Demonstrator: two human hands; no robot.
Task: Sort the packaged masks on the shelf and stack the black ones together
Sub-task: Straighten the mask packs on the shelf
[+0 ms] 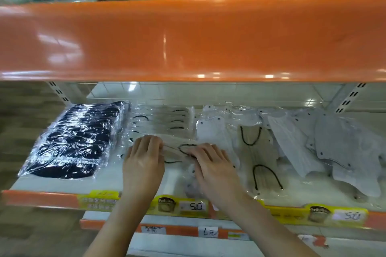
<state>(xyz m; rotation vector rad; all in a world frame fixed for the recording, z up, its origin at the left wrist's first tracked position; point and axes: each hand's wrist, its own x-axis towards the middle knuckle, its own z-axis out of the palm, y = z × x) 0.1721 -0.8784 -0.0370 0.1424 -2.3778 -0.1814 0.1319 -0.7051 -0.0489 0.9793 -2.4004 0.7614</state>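
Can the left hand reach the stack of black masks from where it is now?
Probably yes. The left hand rests on a beige mask packet right beside the stack of black masks, which lies at the shelf's left end with nothing visible between them.

We see stack of packaged masks (pixel 74 142) at shelf (pixel 62 185) left end; second stack (pixel 160 120) right of it, hands (pixel 144 158) on packet (pixel 177 148) before that; loose packets (pixel 259 152) farther right; price strip (pixel 188 206) along front edge.

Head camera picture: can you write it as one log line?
left hand: on beige packaged masks with black loops | right hand: same | black packaged masks stack: far left, untouched
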